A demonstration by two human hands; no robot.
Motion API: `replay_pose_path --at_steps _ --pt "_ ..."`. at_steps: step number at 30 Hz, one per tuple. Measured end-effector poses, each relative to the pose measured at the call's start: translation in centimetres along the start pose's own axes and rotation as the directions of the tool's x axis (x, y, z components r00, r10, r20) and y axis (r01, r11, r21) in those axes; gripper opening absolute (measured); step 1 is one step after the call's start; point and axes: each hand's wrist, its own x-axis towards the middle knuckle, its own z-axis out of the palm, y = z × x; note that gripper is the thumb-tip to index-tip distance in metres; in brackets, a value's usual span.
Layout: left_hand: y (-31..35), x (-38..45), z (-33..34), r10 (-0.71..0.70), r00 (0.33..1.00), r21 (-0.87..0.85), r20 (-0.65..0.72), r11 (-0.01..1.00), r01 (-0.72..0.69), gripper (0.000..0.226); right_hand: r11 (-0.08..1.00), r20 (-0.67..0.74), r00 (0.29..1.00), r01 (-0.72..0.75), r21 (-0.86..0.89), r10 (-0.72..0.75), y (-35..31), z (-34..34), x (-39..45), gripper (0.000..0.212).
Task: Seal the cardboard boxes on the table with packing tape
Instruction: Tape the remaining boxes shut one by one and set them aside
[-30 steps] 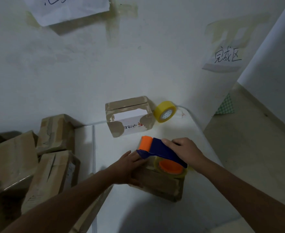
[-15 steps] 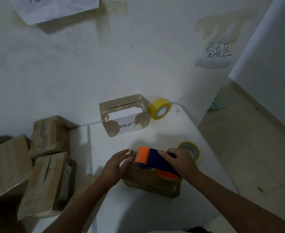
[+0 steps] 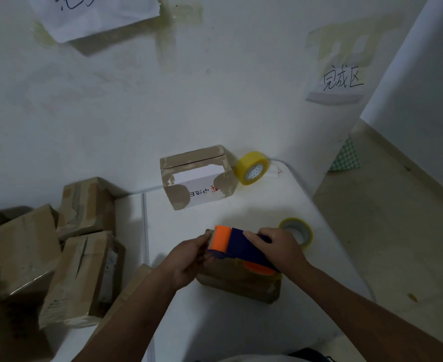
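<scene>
A small brown cardboard box (image 3: 238, 284) lies on the white table (image 3: 241, 330) in front of me. Over its top sits a blue and orange tape dispenser (image 3: 237, 248). My right hand (image 3: 280, 249) grips the dispenser's blue body. My left hand (image 3: 191, 259) is at the box's left end, fingers curled by the dispenser's orange roller; what they pinch is hidden. A white and brown taped box (image 3: 196, 178) stands by the wall.
A yellow tape roll (image 3: 251, 168) leans on the wall, and a second tape roll (image 3: 297, 231) lies flat behind my right hand. Several brown boxes (image 3: 58, 257) are piled on the left. The table's right edge drops to the floor (image 3: 397, 244).
The dispenser has slid left along the box top with my right hand, uncovering the flat tape roll. My left hand curled in at the dispenser's front end.
</scene>
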Motion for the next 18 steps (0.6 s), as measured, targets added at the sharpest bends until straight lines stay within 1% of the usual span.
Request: replay_pose_path --at_steps 2,4,7,10,12,15,18 --pt "0.09 0.0 0.07 0.004 1.0 0.055 0.009 0.998 -0.004 0.02 1.0 -0.013 1.0 0.0 -0.016 -0.001 -0.12 -0.05 0.05 0.061" --pt "0.15 0.15 -0.09 0.004 1.0 0.103 0.0 0.995 -0.004 0.017 1.0 -0.025 1.0 0.008 -0.017 -0.008 -0.29 -0.06 -0.01 0.061" --pt "0.09 0.33 -0.35 0.009 1.0 0.13 -0.003 0.992 -0.009 0.014 1.0 -0.037 0.999 0.01 -0.005 -0.01 -0.31 -0.08 -0.22 0.072" --pt "0.0 0.29 -0.31 0.034 0.999 0.153 -0.022 0.988 -0.03 0.014 1.0 -0.027 1.0 0.009 -0.02 -0.01 -0.46 -0.08 -0.26 0.074" --pt "0.0 0.33 -0.27 0.026 0.999 0.155 -0.022 0.988 -0.022 0.013 0.999 -0.015 1.0 0.008 -0.036 -0.009 -0.6 -0.02 -0.26 0.073" --pt "0.18 0.4 -0.37 -0.004 1.0 0.107 -0.011 0.994 0.005 0.008 0.999 0.002 1.0 -0.009 -0.043 0.009 -0.69 -0.14 -0.19 0.062" --pt "0.17 0.39 -0.41 0.021 1.0 0.147 -0.022 0.989 -0.017 0.011 0.999 0.021 1.0 -0.015 -0.051 0.017 -0.91 -0.3 -0.21 0.062"
